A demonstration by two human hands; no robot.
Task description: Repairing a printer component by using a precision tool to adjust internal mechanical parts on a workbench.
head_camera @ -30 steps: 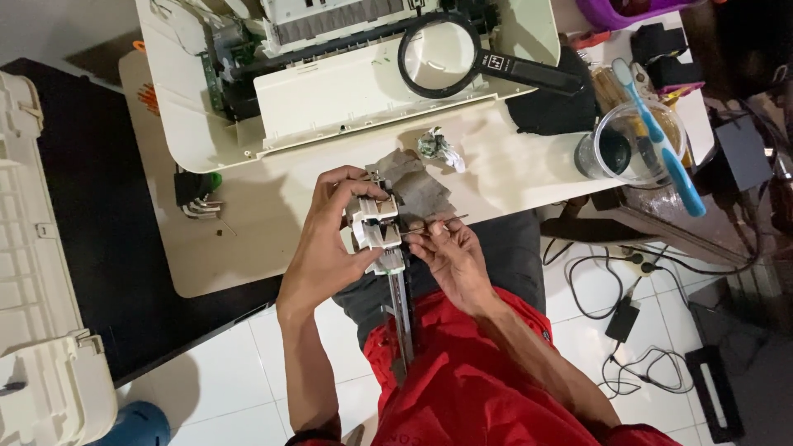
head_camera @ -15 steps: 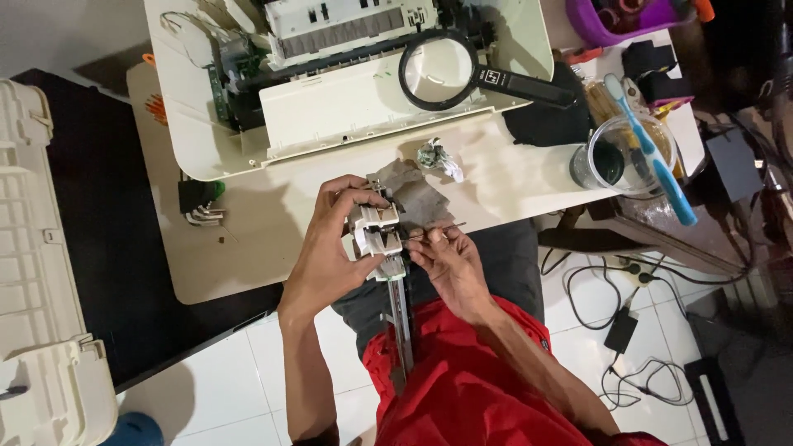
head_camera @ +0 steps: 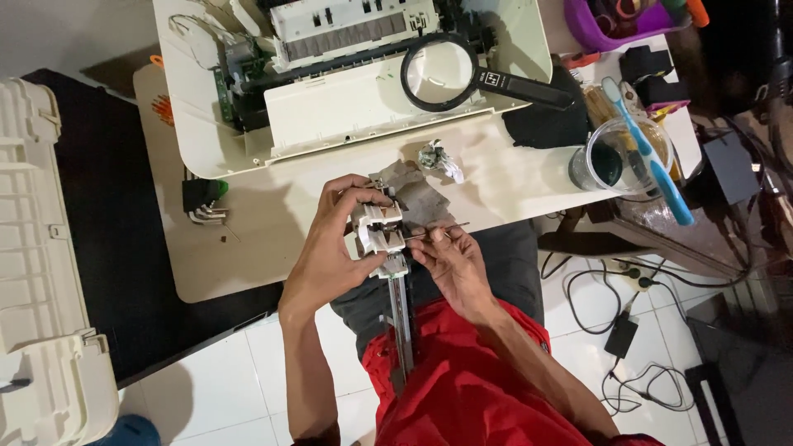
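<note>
white part (head_camera: 378, 230) between left fingers (head_camera: 357, 192)

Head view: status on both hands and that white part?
Left hand grips white plastic assembly. Right hand pinches thin metal rod against it. Grey cloth underneath, nothing obstructing.

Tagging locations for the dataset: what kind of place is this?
Probably a home or small-shop electronics repair bench: an opened printer on a low table, a magnifying glass, hex keys, and loose cables on tiled floor.
</note>
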